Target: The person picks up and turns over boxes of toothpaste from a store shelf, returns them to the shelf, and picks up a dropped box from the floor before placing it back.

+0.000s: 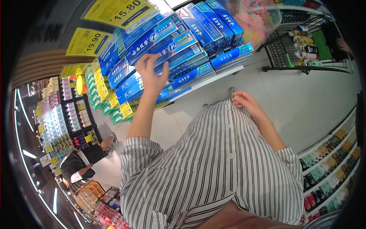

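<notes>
My left hand is over a stack of blue toothpaste boxes, its fingers apart and bent toward the box marked 12. Whether the fingertips touch the cardboard I cannot tell. Another blue box, marked 7, lies just beyond the fingers. Farther right in the same display, more blue boxes lie side by side. My right hand hangs by the front of my striped shirt. Its fingers are loosely bent and slightly apart, with nothing visible in them.
Yellow price signs stand behind the stack, and green-and-yellow boxes fill its left end. A shopping cart with bottles is at the upper right. Stocked shelves line the lower right. Another person is at the left.
</notes>
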A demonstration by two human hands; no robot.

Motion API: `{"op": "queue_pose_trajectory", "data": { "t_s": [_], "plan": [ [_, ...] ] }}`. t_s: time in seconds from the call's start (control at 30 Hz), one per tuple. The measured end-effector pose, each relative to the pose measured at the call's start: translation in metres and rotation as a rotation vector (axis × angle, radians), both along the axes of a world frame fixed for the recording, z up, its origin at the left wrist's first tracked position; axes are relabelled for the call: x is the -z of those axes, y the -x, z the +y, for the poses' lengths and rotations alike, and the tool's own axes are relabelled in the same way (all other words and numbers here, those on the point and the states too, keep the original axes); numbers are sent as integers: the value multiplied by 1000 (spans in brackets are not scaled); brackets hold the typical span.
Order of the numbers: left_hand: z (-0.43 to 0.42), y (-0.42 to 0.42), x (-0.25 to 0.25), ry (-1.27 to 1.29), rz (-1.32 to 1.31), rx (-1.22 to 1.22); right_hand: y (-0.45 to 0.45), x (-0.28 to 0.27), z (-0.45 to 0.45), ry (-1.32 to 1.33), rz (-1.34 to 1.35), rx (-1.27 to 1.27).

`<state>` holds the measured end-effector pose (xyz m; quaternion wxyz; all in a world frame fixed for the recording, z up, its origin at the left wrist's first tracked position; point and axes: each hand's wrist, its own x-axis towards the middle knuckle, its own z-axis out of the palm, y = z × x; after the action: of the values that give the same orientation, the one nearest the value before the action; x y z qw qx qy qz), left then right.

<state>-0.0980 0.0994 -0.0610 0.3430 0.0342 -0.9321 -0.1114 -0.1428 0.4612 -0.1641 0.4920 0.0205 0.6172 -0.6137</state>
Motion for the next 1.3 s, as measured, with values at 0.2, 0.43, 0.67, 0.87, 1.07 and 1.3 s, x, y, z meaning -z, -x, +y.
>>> {"op": "queue_pose_trajectory", "data": {
  "t_s": [0.2, 0.43, 0.67, 0.87, 1.07, 1.3],
  "plan": [
    [78, 8, 34, -227, -153, 196, 11, 8, 3, -6, -8, -37],
    [122, 64, 45, -404, -549, 350, 26, 21, 10, -22, -56, 7],
    [136, 111, 138, 12, -701, 184, 36, 36, 26, 6, -81, 55],
    [144, 132, 149, 10, -1015, 108, 35, 46, 46, -16, -142, 158],
    [135, 136, 172, -108, -1090, 6, 36, 48, 56, -48, -158, 178],
    [143, 116, 140, -222, -822, 146, 35, 53, 63, -64, -152, 167]
  ]
}}
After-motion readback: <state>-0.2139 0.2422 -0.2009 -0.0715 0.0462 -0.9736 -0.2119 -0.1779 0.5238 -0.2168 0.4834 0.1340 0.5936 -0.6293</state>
